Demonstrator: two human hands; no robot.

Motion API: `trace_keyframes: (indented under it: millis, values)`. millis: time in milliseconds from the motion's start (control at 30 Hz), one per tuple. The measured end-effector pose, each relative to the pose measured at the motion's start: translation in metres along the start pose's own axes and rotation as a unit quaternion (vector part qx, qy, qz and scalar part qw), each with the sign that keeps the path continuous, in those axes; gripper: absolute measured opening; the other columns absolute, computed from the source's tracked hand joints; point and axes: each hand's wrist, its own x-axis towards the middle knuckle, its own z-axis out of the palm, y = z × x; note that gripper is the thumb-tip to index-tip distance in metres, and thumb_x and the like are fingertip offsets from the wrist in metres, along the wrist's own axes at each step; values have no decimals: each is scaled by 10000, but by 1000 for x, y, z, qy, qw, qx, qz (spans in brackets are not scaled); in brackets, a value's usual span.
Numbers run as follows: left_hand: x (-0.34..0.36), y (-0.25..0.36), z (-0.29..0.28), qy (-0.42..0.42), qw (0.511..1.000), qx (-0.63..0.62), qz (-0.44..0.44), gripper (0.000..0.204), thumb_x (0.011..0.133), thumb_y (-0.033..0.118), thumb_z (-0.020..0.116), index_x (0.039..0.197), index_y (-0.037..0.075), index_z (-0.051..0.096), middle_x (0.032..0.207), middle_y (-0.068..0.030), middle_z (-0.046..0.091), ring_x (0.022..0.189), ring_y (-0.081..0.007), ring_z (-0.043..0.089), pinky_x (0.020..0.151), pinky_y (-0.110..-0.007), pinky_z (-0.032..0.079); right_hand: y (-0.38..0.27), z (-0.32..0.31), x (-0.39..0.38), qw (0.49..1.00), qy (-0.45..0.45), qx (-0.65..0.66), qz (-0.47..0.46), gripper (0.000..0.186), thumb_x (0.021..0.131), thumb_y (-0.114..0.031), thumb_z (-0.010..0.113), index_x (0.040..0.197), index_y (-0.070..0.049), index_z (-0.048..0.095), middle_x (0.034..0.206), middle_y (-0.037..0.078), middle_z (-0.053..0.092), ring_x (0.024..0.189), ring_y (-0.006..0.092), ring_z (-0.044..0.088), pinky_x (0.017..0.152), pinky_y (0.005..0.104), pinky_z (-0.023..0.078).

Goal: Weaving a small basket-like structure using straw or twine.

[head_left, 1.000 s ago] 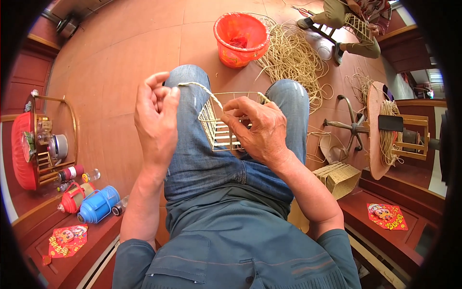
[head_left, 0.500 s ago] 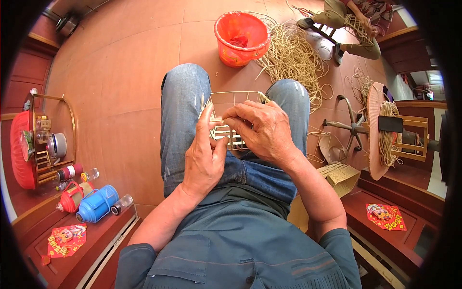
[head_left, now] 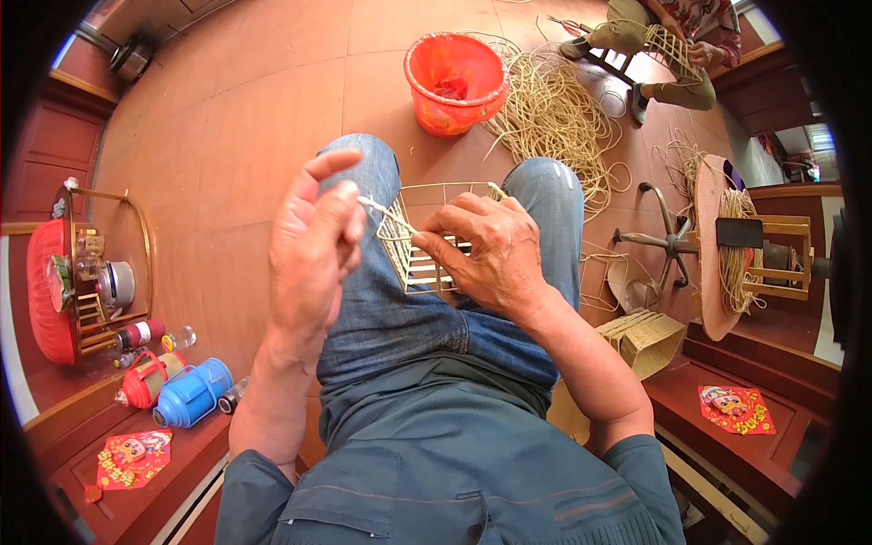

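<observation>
A small wire frame (head_left: 427,232) partly wrapped in pale cane rests on my lap between my knees in blue jeans. My right hand (head_left: 486,254) grips the frame's near right side and covers part of it. My left hand (head_left: 313,241) is raised to the left of the frame, pinching a pale cane strand (head_left: 386,213) that runs taut from my fingers down to the frame.
An orange bucket (head_left: 454,82) stands on the red floor ahead, a tangle of loose cane (head_left: 554,118) beside it. Another person sits at the top right with a frame (head_left: 668,45). A spool stand (head_left: 727,245) is at right; flasks (head_left: 186,395) and a rack (head_left: 100,272) at left.
My left hand went from up at the left, in to the frame beside my right hand, then back out to the left, drawing the cane strand taut. My right hand stayed on the frame.
</observation>
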Motion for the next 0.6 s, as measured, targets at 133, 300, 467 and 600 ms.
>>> trace_keyframes:
  millis: [133,300,467,600]
  values:
    - [11,-10,-9,38,998,-35,41,327,1178,250,605,1440,55,598,835,5,642,560,-3,420,484,-176,357,-3,6,1,1000,22,-16,-9,171,950,-307,831,898,-148,796,855,35,729,812,260,721,762,420,488]
    - [-13,-50,-4,62,994,76,37,435,1183,274,597,1534,33,510,916,-42,717,572,-13,476,508,-189,420,-7,7,0,997,15,50,62,108,949,-257,824,955,-159,779,844,30,716,804,263,733,736,422,497]
    - [-44,-76,9,52,975,199,80,540,1154,125,592,1642,6,394,1156,-133,790,649,-47,569,608,-199,492,-4,6,1,1000,28,-8,-6,89,963,-246,826,962,-159,804,845,3,743,718,219,708,714,383,487]
    - [-57,-90,21,38,935,320,146,735,1066,-60,627,1716,25,294,1447,-229,700,752,-85,656,688,-259,573,-1,5,0,1000,-1,-5,-7,133,973,-289,795,982,-156,803,883,42,746,812,279,742,749,433,508]
